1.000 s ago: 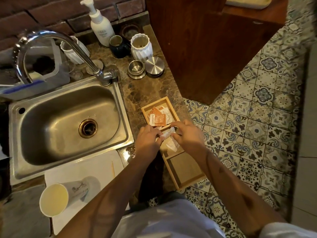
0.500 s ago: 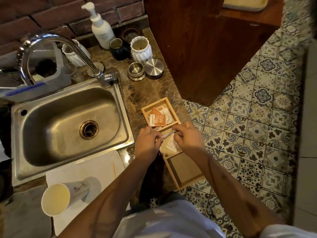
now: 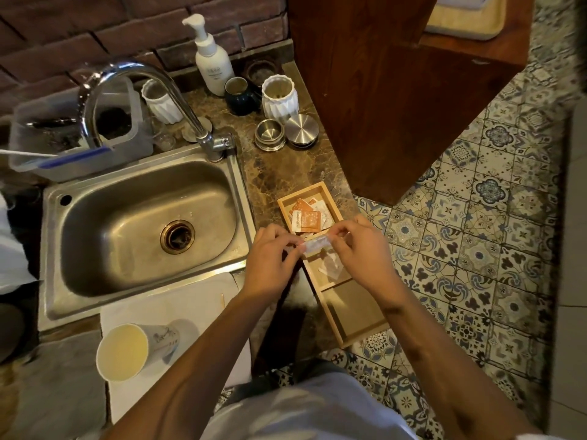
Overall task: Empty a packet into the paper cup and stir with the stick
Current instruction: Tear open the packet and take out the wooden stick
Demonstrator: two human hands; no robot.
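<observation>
Raised slightly, both hands' fingers pinch a thin, crinkly translucent packet.

2 hands together, pinching

Left hand and right hand face each other (fingertips nearly touching), each pinching one end of a small packet, forearms converging.

Dim, warm light, glare on the faucet (edges bowed, corners softly blurred).

Bare mat beside paper cup
</observation>
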